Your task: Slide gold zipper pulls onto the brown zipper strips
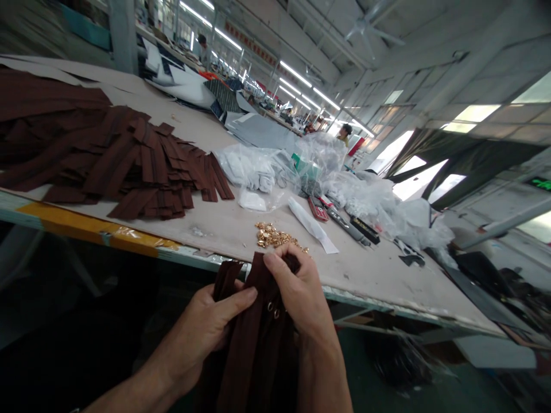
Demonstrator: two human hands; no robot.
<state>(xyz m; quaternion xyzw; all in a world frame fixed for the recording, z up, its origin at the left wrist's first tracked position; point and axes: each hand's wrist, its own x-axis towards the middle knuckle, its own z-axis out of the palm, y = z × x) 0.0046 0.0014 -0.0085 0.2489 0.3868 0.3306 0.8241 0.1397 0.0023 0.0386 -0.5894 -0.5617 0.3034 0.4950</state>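
Observation:
Several dark brown zipper tapes hang down in front of me, held at the table's front edge. My left hand is closed on them, its thumb pressed flat on the front tape. My right hand pinches the top end of the tapes between thumb and fingers. Two small gold rings, which look like zipper pulls, show on the tapes below my right fingers. Just beyond my hands lies a small pile of gold zipper sliders. What sits under my right fingertips is hidden.
A large heap of brown zipper tapes covers the table's left. Clear plastic bags, a white strip, a grey-handled tool and a black box lie beyond the sliders. Yellow tape runs along the table's front edge.

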